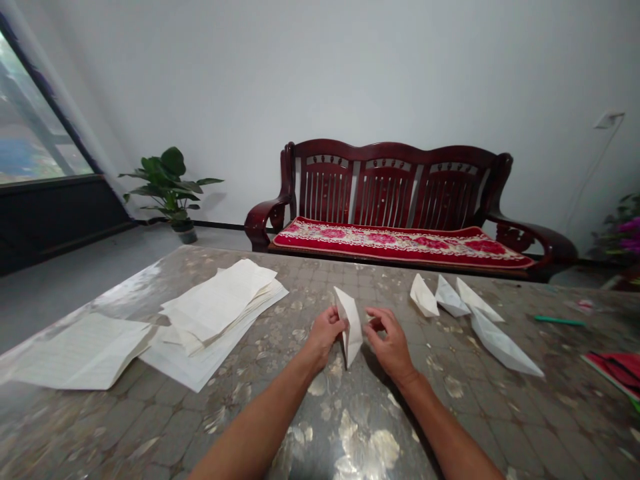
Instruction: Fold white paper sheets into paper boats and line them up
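Pinched between the thumb and fingers of my left hand is a folded white paper boat, held on end above the table with its points up and down. My right hand is just to the right of the boat, apart from it, with its fingers curved and a gap between thumb and fingertips. Several finished-looking folded paper boats lie in a group farther right. To the left of my hands is an untidy stack of white paper sheets.
Another folded sheet lies at the left of the patterned table. A green pen and a red booklet are at the right. Beyond the table's far edge stands a dark wooden bench, with a potted plant to its left.
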Demonstrator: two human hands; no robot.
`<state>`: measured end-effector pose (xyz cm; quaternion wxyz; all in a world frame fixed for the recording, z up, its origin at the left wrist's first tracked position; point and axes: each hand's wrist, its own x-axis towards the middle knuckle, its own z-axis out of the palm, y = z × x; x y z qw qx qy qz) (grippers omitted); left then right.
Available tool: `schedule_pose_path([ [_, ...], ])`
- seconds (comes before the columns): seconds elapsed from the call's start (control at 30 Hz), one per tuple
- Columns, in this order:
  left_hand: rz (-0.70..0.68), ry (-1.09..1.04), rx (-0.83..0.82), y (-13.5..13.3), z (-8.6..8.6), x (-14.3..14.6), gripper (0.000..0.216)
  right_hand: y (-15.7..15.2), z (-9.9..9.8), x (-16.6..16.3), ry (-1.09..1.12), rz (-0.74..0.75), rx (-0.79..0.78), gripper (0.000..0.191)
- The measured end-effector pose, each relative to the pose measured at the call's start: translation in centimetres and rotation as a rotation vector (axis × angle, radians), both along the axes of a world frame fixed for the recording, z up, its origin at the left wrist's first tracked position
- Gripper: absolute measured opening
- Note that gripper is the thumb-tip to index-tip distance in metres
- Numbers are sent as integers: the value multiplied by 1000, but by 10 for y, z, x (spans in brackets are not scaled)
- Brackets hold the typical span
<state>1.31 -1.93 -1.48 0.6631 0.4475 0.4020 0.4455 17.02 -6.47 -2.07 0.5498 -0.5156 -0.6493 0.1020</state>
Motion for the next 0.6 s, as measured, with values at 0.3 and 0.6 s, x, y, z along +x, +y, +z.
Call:
schedule_pose_path([
  [0.3, 26, -133, 39, -8, 7, -12, 29, -17, 28, -16, -304, 61, 48, 9],
  [0.6, 36, -190, 76, -12, 6, -10, 30, -25, 34, -24, -541, -122, 79, 1],
])
